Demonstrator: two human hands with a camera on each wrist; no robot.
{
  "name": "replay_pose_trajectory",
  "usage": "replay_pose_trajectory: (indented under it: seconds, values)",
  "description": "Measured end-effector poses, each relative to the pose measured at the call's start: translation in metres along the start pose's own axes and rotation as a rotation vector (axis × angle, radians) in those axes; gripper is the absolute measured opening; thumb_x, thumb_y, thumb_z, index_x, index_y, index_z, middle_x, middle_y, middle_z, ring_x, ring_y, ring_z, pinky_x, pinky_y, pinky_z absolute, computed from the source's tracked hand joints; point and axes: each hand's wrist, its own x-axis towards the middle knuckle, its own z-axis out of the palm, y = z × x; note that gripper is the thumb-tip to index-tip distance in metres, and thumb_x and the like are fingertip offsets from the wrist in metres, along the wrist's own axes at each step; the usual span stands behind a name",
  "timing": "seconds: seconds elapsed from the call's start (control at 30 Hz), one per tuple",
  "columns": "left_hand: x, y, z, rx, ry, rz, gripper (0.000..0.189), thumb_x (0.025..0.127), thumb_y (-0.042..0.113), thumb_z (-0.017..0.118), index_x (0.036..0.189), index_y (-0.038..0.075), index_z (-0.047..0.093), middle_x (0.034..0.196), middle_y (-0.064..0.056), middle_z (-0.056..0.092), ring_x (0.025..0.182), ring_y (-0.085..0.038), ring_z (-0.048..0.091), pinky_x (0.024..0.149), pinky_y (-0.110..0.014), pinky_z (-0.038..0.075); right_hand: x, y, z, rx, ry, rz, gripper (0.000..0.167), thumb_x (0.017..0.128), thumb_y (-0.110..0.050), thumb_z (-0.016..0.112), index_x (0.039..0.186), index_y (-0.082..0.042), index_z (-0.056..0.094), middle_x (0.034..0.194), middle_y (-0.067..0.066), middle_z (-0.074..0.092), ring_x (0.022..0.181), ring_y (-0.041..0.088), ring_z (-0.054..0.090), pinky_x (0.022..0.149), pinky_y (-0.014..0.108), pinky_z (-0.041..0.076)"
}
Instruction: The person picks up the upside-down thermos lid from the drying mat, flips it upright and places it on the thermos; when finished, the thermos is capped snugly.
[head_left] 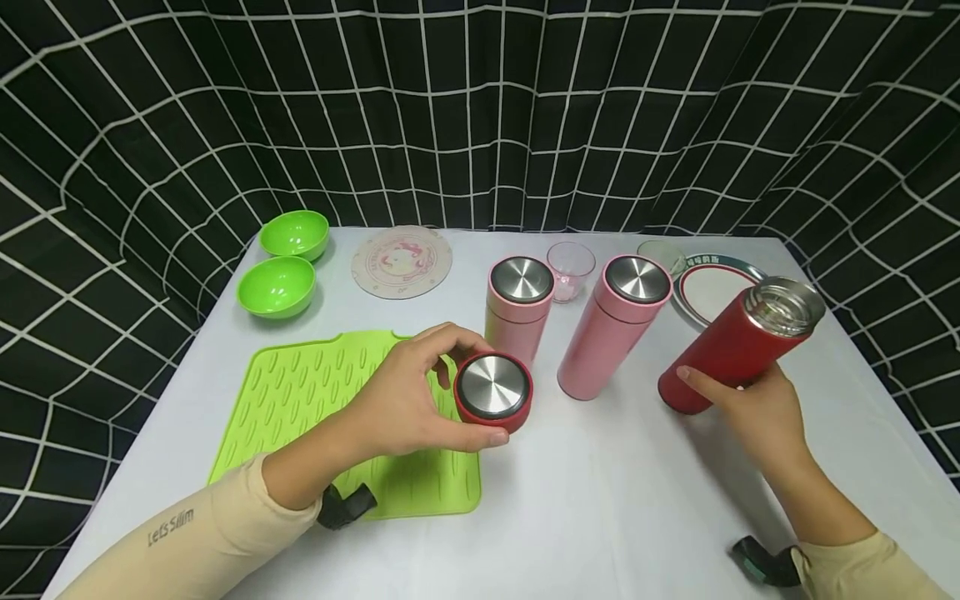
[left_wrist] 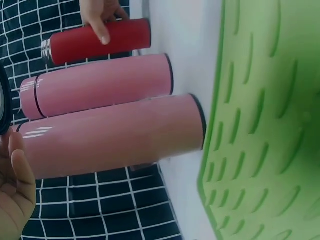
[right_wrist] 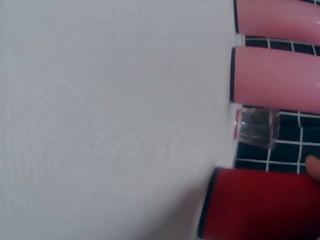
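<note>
Between thumb and fingers my left hand [head_left: 408, 396] holds a red lid [head_left: 493, 387] with a brushed metal top, above the right edge of a green drying mat [head_left: 300, 392]. My right hand [head_left: 765, 412] grips a red thermos bottle [head_left: 716, 354] low on its body. Its bare steel mouth is uncovered, and its base meets the white table. Two pink thermos bottles, one nearer the mat [head_left: 517, 325] and one to its right [head_left: 611, 337], stand lidded between my hands. The right wrist view shows the lower part of the red thermos bottle [right_wrist: 260, 205].
Two green bowls [head_left: 277, 287] sit at the back left, beside a round patterned disc [head_left: 402, 261]. Behind the pink bottles is a pinkish glass [head_left: 572, 267]. A rimmed plate [head_left: 712, 292] and another glass [head_left: 660, 252] are at the back right. A black gridded curtain [head_left: 480, 117] surrounds the table.
</note>
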Motion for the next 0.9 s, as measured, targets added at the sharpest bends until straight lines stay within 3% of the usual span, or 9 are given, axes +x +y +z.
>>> replay_pose_trajectory:
  seconds: [0.07,0.13,0.27,0.37,0.5,0.63,0.8,0.9]
  values:
    - [0.000,0.002,-0.002,-0.005,0.011,0.010,0.062,0.060,0.030,0.094,0.113,0.024,0.061,0.100,0.013,0.063,0.092,-0.010,0.055,0.070,-0.033,0.049,-0.005,0.000,0.000,-0.033,-0.030,-0.013,0.084,0.086,-0.045,0.072,0.145,0.001,0.034,0.136,0.023,0.048,0.119,0.041,0.046,0.074,0.032,0.047]
    - [0.001,0.005,-0.003,-0.012,0.037,0.034,0.062,0.060,0.029,0.094,0.112,0.023,0.061,0.101,0.012,0.062,0.092,-0.010,0.055,0.071,-0.033,0.049,-0.016,-0.003,0.002,-0.054,-0.068,-0.072,0.080,0.083,-0.043,0.077,0.141,-0.001,0.041,0.131,0.020,0.053,0.115,0.035,0.051,0.075,0.031,0.048]
    - [0.003,0.014,-0.002,-0.039,0.140,0.121,0.064,0.058,0.025,0.094,0.112,0.019,0.060,0.104,0.009,0.062,0.096,-0.014,0.055,0.072,-0.034,0.049,-0.044,-0.014,0.016,-0.049,-0.128,-0.286,0.068,0.071,-0.031,0.090,0.127,-0.011,0.056,0.115,0.005,0.064,0.100,0.013,0.059,0.074,0.019,0.049]
    - [0.007,0.024,0.001,-0.072,0.186,0.181,0.065,0.057,0.022,0.093,0.111,0.016,0.059,0.104,0.007,0.062,0.098,-0.016,0.056,0.072,-0.035,0.048,-0.062,-0.024,0.033,0.025,-0.172,-0.432,0.072,0.060,-0.022,0.096,0.121,-0.017,0.059,0.108,-0.004,0.065,0.094,0.007,0.060,0.078,0.016,0.048]
    - [0.016,0.041,0.008,-0.086,0.145,0.249,0.064,0.056,0.024,0.093,0.111,0.014,0.060,0.103,0.008,0.063,0.094,-0.014,0.057,0.071,-0.033,0.048,-0.077,-0.046,0.057,0.175,-0.283,-0.559,0.078,0.057,-0.015,0.097,0.124,-0.018,0.057,0.111,-0.005,0.064,0.098,0.012,0.060,0.084,0.018,0.047]
    - [0.025,0.051,0.018,-0.058,0.100,0.301,0.065,0.057,0.026,0.093,0.111,0.012,0.061,0.101,0.009,0.062,0.085,-0.010,0.054,0.067,-0.029,0.048,-0.085,-0.073,0.070,0.242,-0.394,-0.581,0.067,0.063,-0.014,0.094,0.120,-0.021,0.058,0.109,-0.007,0.065,0.097,0.012,0.062,0.082,0.024,0.051]
    - [0.030,0.053,0.029,0.030,0.078,0.258,0.063,0.058,0.033,0.094,0.110,0.016,0.063,0.097,0.014,0.060,0.085,-0.005,0.050,0.068,-0.024,0.046,-0.087,-0.091,0.075,0.279,-0.491,-0.553,0.045,0.071,-0.013,0.089,0.105,-0.025,0.063,0.095,-0.010,0.068,0.083,0.010,0.063,0.072,0.028,0.053]
    - [0.032,0.053,0.034,0.102,0.067,0.237,0.064,0.058,0.040,0.093,0.110,0.018,0.064,0.096,0.016,0.059,0.086,-0.004,0.048,0.068,-0.023,0.045,-0.084,-0.093,0.078,0.344,-0.519,-0.613,0.041,0.071,-0.004,0.087,0.099,-0.023,0.063,0.088,-0.008,0.067,0.076,0.013,0.062,0.068,0.028,0.052]
